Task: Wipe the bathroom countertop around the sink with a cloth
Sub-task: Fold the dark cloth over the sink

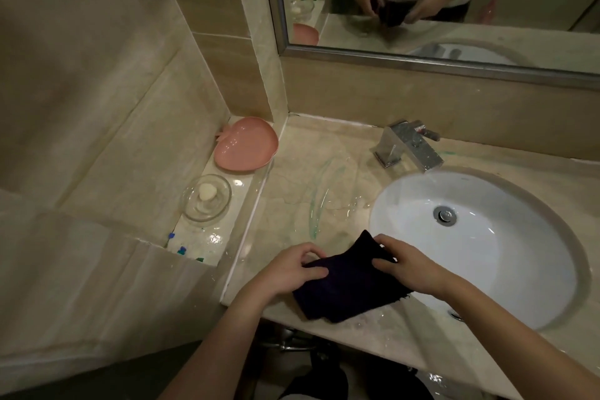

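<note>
1. Two dishes sit on the low ledge at far left: a glass dish [206, 197] holding a pale soap [207, 191], and behind it a pink plate [246, 148].
2. Next, the wet countertop [292, 178] shows greenish streaks [319, 193].
3. Left hand [293, 266] pinches the cloth's left edge, thumb and fingers curled onto it.
4. Dark cloth [349, 286] lies on the counter's front edge, just left of the sink, touching its rim.
5. Right hand [410, 265] grips the cloth's right edge, fingers curled on it.
6. Chrome tap [407, 146] stands behind the white sink [487, 256].
7. Above, the mirror [438, 0] reflects both hands and cloth.
</note>
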Action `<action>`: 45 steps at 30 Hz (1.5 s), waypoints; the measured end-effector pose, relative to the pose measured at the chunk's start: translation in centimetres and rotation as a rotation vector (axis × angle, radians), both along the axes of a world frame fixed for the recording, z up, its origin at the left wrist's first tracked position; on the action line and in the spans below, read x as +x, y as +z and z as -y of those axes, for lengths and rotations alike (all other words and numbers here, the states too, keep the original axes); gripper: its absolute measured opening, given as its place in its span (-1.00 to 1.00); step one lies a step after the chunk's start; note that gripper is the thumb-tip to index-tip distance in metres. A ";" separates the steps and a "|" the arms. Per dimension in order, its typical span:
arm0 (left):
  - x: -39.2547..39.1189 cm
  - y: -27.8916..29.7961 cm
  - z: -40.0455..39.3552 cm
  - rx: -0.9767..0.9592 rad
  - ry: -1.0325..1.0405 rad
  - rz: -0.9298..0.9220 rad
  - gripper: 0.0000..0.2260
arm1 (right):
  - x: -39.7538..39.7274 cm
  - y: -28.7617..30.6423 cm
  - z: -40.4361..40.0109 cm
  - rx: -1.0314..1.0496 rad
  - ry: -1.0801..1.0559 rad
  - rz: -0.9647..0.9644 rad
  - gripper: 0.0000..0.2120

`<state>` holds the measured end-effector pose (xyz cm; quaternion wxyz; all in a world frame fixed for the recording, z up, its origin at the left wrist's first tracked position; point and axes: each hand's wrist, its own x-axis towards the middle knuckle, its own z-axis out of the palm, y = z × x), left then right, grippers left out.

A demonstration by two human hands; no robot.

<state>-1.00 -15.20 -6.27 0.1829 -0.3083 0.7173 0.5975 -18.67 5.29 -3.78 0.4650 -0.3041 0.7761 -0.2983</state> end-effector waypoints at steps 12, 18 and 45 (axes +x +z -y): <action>-2.2 -2.6 -2.1 -0.269 0.065 -0.072 -0.49 | -3.7 -3.4 5.8 -0.031 -0.049 -0.592 -0.53; -1.2 -4.6 -4.9 -0.193 0.281 -0.061 -0.45 | 3.1 -8.8 4.9 -0.023 -0.118 -0.671 -0.38; 0.2 -7.8 1.3 -0.789 0.601 -0.151 -0.63 | 1.5 -5.1 11.8 -0.431 -0.520 0.002 -0.87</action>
